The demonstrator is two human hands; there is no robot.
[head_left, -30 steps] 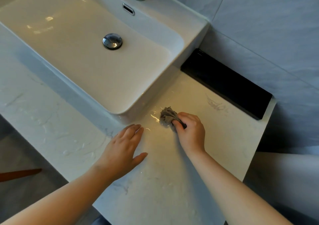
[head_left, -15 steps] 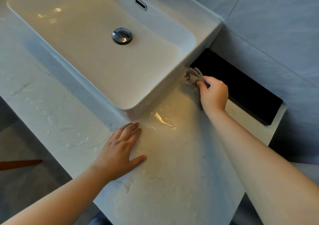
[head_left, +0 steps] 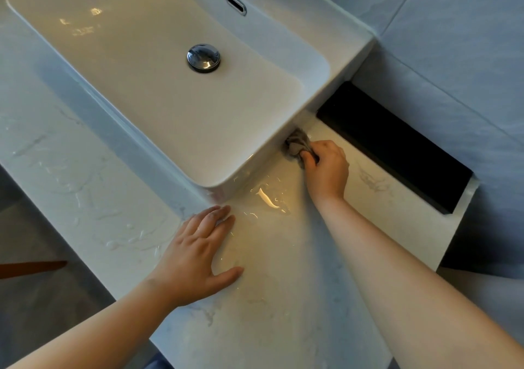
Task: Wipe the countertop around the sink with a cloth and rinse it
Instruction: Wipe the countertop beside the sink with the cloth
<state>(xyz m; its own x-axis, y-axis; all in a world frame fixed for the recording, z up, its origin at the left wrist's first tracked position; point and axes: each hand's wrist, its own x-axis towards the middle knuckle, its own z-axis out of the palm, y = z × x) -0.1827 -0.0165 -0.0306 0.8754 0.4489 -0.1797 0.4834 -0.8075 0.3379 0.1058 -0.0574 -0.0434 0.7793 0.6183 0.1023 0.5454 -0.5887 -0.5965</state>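
left hand (head_left: 198, 252), left forearm (head_left: 93, 334): bare | right hand (head_left: 326, 167), right forearm (head_left: 402, 263): bare

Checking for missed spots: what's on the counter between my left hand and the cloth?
A glinting puddle on the counter beside the sink corner, seen in the head view.

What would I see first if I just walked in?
The big white sink fills the top of the view. Beside its right side, the right hand grips a grey cloth on the wet countertop, while the left hand rests flat near the front corner.
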